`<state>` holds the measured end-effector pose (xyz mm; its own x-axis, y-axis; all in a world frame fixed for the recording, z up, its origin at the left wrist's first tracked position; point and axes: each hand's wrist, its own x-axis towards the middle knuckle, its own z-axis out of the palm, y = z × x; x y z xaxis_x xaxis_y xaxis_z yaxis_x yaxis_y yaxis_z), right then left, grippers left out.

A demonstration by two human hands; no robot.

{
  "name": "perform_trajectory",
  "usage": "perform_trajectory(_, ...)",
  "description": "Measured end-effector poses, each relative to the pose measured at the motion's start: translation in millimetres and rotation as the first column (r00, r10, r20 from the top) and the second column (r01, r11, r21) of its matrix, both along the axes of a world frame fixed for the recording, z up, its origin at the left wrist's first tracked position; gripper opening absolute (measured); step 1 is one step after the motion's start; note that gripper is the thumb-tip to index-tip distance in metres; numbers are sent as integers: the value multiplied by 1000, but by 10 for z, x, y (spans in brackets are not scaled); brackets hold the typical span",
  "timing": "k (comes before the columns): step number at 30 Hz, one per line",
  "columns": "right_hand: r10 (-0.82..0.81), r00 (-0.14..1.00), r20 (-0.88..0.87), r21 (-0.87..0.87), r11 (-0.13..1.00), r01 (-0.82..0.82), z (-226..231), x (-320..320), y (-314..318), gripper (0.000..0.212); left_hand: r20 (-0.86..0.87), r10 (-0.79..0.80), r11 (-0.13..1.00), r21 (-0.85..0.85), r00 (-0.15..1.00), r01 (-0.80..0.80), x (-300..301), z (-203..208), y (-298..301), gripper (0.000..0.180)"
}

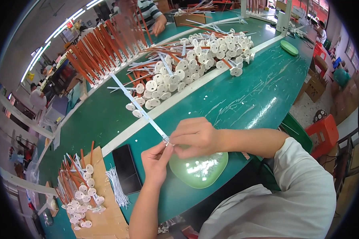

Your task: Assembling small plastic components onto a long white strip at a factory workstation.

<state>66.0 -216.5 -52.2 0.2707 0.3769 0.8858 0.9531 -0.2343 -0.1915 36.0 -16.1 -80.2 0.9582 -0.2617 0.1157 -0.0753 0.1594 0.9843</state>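
A long, narrow pale-blue strip (141,108) with small marks along it slants up and away from my hands. My left hand (154,159) is closed, its thumb and fingertips pinching the strip's near end. My right hand (197,137) is closed too, with its fingertips at the same end. A thin white loop shows between the fingertips; what exactly the right fingers grip is too small to tell. Just below my hands lies a shallow green dish (199,175) holding small shiny pieces. A bundle of white wires (115,185) and a black phone (127,169) lie left of my left hand.
A large heap of white round discs on strips (191,63) lies across the table. Orange strips (103,49) stand in rows behind it. More discs (81,199) rest on cardboard (103,219) at left. Another green dish (289,47) and a person's hand (159,26) are at the far side.
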Motion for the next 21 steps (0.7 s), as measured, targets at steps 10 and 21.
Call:
perform_trajectory(10, 93, 995, -40, -45, 994, -95, -22, 27, -20, 25, 38, -29, 999, -34, 999, 30, -6, -1, 43, 25)
perform_trajectory(21, 1, 996, -95, 52, 999, 4, -10, 78, -6, 21, 127, -58, 994, -82, 990, 68, 38, 15, -10, 37)
